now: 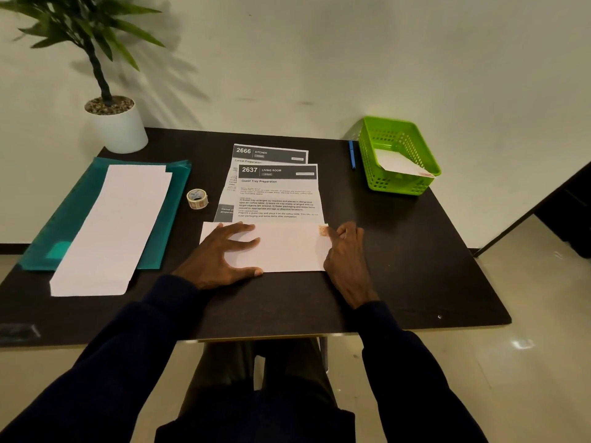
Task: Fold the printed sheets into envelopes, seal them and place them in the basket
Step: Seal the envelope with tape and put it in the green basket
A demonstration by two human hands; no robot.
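Bare table (399,251) lies open toward the basket (396,187); only the pen (352,155) lies beside it.

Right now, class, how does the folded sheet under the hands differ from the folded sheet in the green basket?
The folded sheet under the hands lies flat on the table; the folded sheet in the basket leans tilted inside the green basket. The left hand and right hand press the first; nothing touches the second. Both are white, with a reddish sticker at one edge.
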